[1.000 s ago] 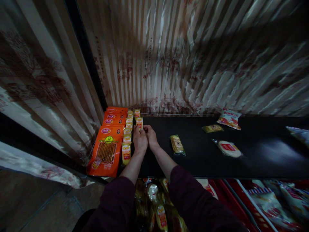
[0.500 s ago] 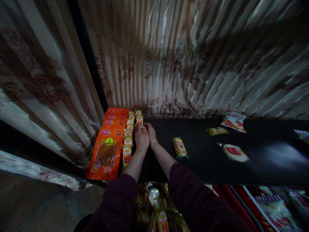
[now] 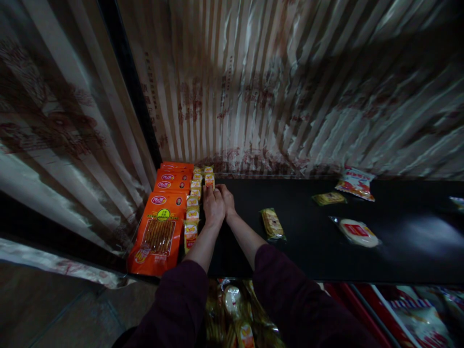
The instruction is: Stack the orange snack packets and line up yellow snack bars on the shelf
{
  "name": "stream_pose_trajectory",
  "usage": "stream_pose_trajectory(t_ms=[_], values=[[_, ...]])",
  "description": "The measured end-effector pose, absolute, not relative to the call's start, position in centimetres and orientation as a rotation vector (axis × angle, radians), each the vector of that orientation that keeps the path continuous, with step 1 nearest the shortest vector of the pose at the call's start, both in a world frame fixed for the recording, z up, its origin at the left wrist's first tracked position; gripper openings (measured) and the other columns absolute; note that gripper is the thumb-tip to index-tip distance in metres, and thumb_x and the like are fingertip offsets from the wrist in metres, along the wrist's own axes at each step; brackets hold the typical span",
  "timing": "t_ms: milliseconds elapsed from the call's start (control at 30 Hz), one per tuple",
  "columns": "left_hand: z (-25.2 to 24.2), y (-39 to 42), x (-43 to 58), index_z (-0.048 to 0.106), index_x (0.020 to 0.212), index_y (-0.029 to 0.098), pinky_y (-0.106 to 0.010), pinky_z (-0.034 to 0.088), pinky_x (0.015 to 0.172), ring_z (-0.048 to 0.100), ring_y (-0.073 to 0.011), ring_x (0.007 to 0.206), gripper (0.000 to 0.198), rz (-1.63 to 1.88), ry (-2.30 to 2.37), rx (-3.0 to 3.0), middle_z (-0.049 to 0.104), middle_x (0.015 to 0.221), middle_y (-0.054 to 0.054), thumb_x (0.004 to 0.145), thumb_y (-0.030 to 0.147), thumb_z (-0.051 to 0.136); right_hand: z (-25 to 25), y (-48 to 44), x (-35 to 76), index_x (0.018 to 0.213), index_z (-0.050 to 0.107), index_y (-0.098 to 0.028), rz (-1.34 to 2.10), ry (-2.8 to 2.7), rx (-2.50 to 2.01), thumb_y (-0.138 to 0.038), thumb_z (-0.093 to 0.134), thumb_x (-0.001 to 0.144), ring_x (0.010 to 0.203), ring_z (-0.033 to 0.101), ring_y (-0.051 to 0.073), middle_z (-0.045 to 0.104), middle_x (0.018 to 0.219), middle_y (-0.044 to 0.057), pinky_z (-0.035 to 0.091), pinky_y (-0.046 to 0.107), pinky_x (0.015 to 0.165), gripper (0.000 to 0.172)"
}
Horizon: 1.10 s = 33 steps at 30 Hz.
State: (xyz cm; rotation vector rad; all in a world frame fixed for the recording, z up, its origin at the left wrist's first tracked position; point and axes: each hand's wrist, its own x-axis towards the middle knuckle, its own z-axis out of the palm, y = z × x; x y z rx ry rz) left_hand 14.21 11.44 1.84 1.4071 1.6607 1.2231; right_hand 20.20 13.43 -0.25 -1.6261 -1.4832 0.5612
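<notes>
On the black shelf (image 3: pixel 300 251), my left hand (image 3: pixel 214 207) and my right hand (image 3: pixel 227 200) are side by side and touching. Both have their fingers closed at the near end of a small yellow packet (image 3: pixel 209 179), which shows beyond the fingertips. How the right fingers meet the packet is partly hidden. Left of my hands runs a column of small yellow packets (image 3: pixel 191 231), overlapping from back to front. Beside it lies a row of orange snack bags (image 3: pixel 155 232) at the shelf's left end.
A yellow packet (image 3: pixel 272 224), another flat packet (image 3: pixel 329 198), a round white item in wrap (image 3: pixel 358 233) and a red-and-white bag (image 3: pixel 355 183) lie to the right. More packets (image 3: pixel 232 299) are below the shelf edge. Striped sheeting (image 3: pixel 232 96) hangs behind.
The view has shifted slightly, so the items on the right appear a little farther right and lower. My hands remain at nearly the same spot by the yellow packet.
</notes>
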Motion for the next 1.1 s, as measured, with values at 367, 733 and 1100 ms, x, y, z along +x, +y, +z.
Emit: stream_pose_trajectory(t_ms=[367, 733, 1100], values=[[1.4, 11.7, 14.3, 0.053, 0.124, 0.009, -0.034, 0.019, 0.116, 0.031, -0.0206, 0.138, 0.043, 1.213, 1.678, 1.394, 0.047, 0.14, -0.015, 0.088, 0.019, 0.033, -0.1, 13.5, 20.2, 0.106, 0.056, -0.023, 0.516, -1.587, -1.725, -0.019, 0.049, 0.083, 0.095, 0.058, 0.019, 0.064, 0.101, 0.005, 0.044, 0.03, 0.084, 0.024], [1.5, 11.5, 14.1, 0.057, 0.121, 0.013, -0.036, 0.02, 0.116, 0.036, -0.0195, 0.135, 0.042, 1.225, 1.622, 1.398, 0.053, 0.136, -0.012, 0.087, 0.021, 0.033, -0.7, 14.1, 20.2, 0.123, 0.053, -0.024, 0.496, -1.555, -1.619, -0.02, 0.051, 0.079, 0.093, 0.057, 0.02, 0.062, 0.1, 0.005, 0.047, 0.032, 0.084, 0.045], [1.8, 11.8, 14.1, 0.054, 0.124, 0.01, -0.029, 0.022, 0.114, 0.039, -0.0173, 0.134, 0.044, 1.23, 1.657, 1.373, 0.049, 0.139, -0.013, 0.088, 0.023, 0.032, -1.1, 14.5, 20.1, 0.126, 0.053, -0.027, 0.478, -1.567, -1.651, -0.02, 0.05, 0.082, 0.092, 0.057, 0.019, 0.061, 0.1, 0.005, 0.047, 0.031, 0.083, 0.045]])
